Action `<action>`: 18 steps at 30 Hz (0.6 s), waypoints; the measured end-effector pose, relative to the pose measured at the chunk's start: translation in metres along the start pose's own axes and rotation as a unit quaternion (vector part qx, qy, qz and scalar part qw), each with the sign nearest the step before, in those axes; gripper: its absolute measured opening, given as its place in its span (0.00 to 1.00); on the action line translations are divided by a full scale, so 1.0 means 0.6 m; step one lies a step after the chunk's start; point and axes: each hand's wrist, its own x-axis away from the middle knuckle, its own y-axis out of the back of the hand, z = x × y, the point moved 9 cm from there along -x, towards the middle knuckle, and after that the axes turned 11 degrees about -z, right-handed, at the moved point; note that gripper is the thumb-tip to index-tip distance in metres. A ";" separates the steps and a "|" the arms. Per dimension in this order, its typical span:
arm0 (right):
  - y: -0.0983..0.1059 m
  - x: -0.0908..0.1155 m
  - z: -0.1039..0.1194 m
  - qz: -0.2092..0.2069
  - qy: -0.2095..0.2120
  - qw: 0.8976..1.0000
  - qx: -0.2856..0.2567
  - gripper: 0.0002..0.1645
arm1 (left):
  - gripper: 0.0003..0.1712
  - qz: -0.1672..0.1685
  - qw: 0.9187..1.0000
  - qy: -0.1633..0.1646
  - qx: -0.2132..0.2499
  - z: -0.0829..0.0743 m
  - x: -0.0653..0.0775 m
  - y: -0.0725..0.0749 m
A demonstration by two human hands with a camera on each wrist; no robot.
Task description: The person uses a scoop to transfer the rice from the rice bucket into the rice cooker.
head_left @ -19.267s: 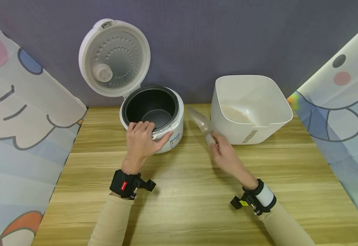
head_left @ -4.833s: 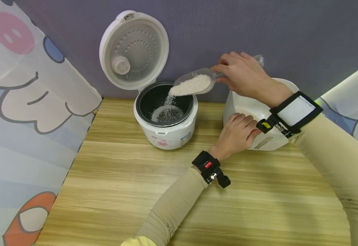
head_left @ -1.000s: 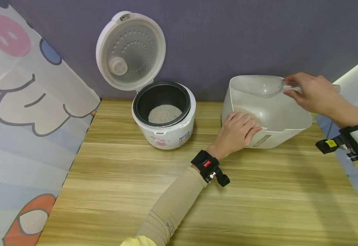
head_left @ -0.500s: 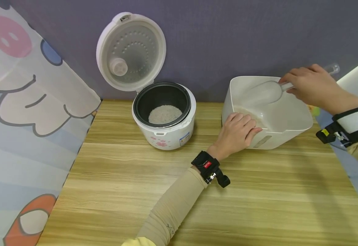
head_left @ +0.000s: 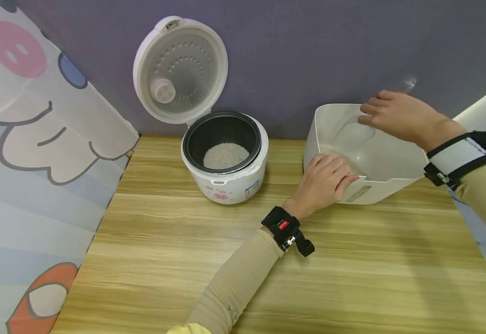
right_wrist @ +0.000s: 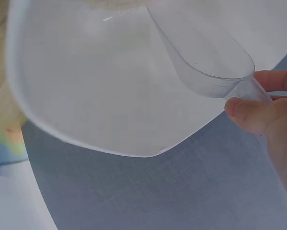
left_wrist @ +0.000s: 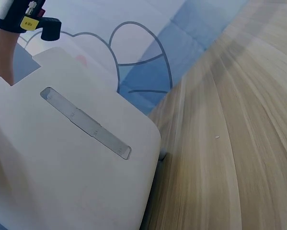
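Evidently the right hand (head_left: pixel 403 116) is pinching, between its thumb and fingers (right_wrist: pixel 280 80), the handle of a clear scoop (right_wrist: pixel 200 48), whose bowl is hanging inside the white bin (head_left: pixel 386 191) and showing no rice that can be made out. Over the bin's near rim the left hand (head_left: pixel 322 180) is curling its fingers, their tips hiding behind the wall. The bin is standing along the back edge of the bench (head_left: pixel 143 255), towards the back right corner, with rice (head_left: pixel 329 151) lying on its floor. Well to its left, along the same edge and nearer the back left corner, the rice cooker (head_left: pixel 220 185) is sitting with its lid (head_left: pixel 180 69) standing open. Inside, the black pot (head_left: pixel 201 134) is holding a low layer of rice, so some filling seems already done; the lid is not yet lowered, and the scoop appears unloaded while grain is remaining in the bin. Counting up, the pictures are showing one scoop, one bin, one cooker with one pot and one lid, two lots of rice, and two wrist straps (head_left: pixel 282 222), one on each arm.
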 end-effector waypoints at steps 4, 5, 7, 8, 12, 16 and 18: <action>-0.012 -0.008 0.011 0.017 0.033 0.999 0.016 0.24 | 0.18 0.000 1.000 -0.001 -0.001 -0.003 0.000 0.001; -0.012 -0.010 0.013 0.010 0.038 0.999 0.016 0.23 | 0.18 0.000 1.000 -0.001 -0.001 -0.004 0.000 0.001; -0.014 -0.012 0.017 -0.005 0.046 0.999 0.012 0.22 | 0.18 0.000 1.000 0.000 0.000 -0.004 0.000 0.001; -0.014 -0.013 0.018 -0.014 0.049 0.999 0.010 0.22 | 0.19 0.000 1.000 0.000 -0.001 -0.005 -0.001 0.000; -0.022 -0.016 0.021 -0.027 0.054 0.998 0.011 0.20 | 0.19 0.002 1.000 0.003 -0.002 -0.006 -0.001 0.000; -0.035 -0.016 0.020 -0.009 0.051 0.998 0.024 0.20 | 0.19 0.006 1.000 0.001 0.000 -0.009 -0.001 -0.001; -0.039 -0.016 0.020 0.001 0.049 0.998 0.027 0.20 | 0.19 0.007 1.000 0.000 0.002 -0.011 0.000 -0.001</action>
